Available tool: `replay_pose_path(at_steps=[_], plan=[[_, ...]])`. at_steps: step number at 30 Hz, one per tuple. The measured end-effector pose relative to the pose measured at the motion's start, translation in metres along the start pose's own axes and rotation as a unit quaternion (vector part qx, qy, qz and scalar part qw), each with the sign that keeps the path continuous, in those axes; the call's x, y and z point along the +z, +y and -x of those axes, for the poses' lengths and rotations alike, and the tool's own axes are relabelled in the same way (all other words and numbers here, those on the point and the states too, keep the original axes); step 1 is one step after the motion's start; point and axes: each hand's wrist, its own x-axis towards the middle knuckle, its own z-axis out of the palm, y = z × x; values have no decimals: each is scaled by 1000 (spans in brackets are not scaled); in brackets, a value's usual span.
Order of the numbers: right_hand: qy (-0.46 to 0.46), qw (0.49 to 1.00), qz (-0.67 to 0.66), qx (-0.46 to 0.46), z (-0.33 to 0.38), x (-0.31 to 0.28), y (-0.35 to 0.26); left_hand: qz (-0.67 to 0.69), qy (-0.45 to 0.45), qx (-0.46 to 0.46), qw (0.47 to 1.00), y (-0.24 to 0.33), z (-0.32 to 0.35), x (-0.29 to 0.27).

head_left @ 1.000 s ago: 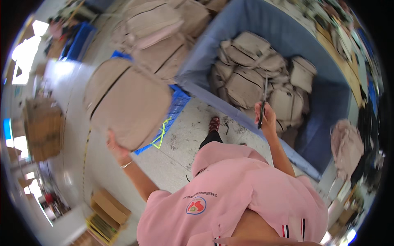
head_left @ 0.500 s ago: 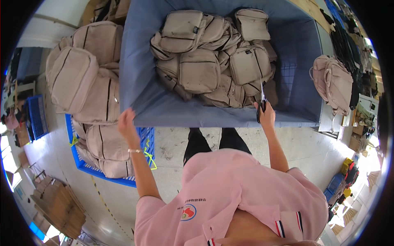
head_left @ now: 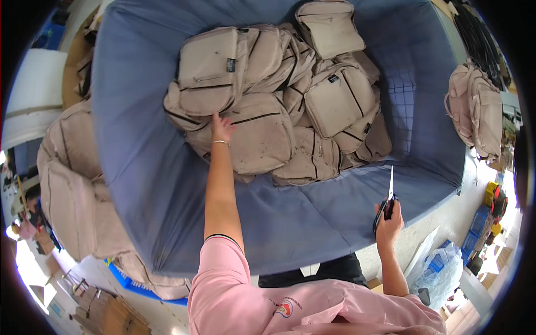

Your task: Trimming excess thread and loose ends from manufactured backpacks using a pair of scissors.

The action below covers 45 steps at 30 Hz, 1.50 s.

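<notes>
Beige backpacks lie heaped inside a large bin lined with blue-grey cloth (head_left: 262,223). My left hand (head_left: 223,131) reaches in over the near side, its fingers apart. Its fingertips are at the lower edge of a backpack with a small black label (head_left: 206,58), and under them lies another backpack (head_left: 254,142). I cannot see a firm grip there. My right hand (head_left: 389,226) is closed round the black handles of a pair of scissors (head_left: 390,192), held near the bin's front right edge with the blades pointing up and away from me.
More beige backpacks (head_left: 72,195) are piled left of the bin, above a blue plastic crate (head_left: 131,282). A pinkish-beige backpack (head_left: 474,111) hangs at the right. On the floor at the lower right is a clear plastic bag (head_left: 438,276).
My left hand has moved from outside the bin's near left corner onto the backpacks. The right hand, still holding the scissors, has drawn back toward me. My view has leaned closer over the bin.
</notes>
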Motion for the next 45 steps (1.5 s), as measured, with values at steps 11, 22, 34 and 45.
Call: replay_pose_path(at_steps=[11,22,34,45], plan=[[-33,996,-39,80,6,-3,-6,44,-51,76,995,68,-30,13],[39,995,-93,11,3,-11,-16,-2,-138,213,967,196,274,39],[49,985,-161,-40,5,2,20,90,-78,259,958,-7,656,-51],[-162,869,-463,64,174,-61,68,-170,-206,-97,959,-171,686,-67]])
